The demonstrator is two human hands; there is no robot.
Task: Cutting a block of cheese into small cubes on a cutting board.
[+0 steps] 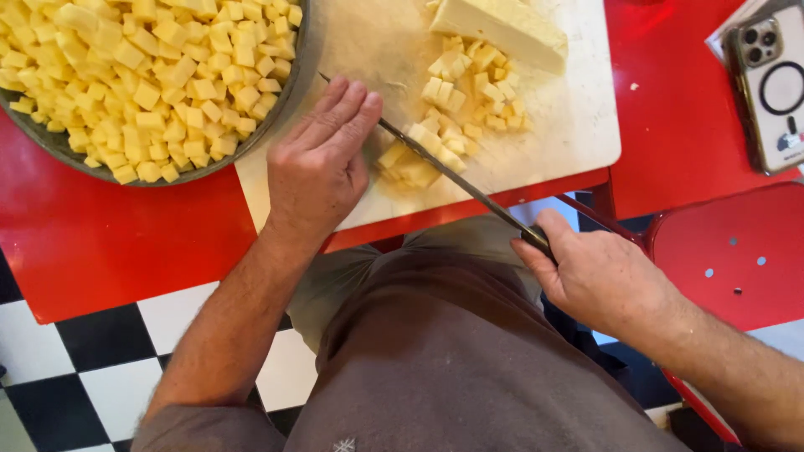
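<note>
We see a red table point(100, 234) spanning the far part of the scene, with a red chair seat point(737, 251) near right and a black-and-white checkered floor point(75, 368) near left. At far left on the table sits a large round metal pan point(280, 105) heaped with yellow cheese cubes point(151, 75). Just right of it, a pale cutting board point(578, 125) carries 1 uncut cheese block point(502, 25) at its far edge and a loose pile of diced cheese point(469, 92) below it. Our left hand point(318, 172) lies flat on the board, fingers together, pressing on the knife blade point(444, 167). Our right hand point(599, 276), off the table's near edge, is clamped around the knife handle point(536, 238). A smartphone point(770, 84) rests at far right.
</note>
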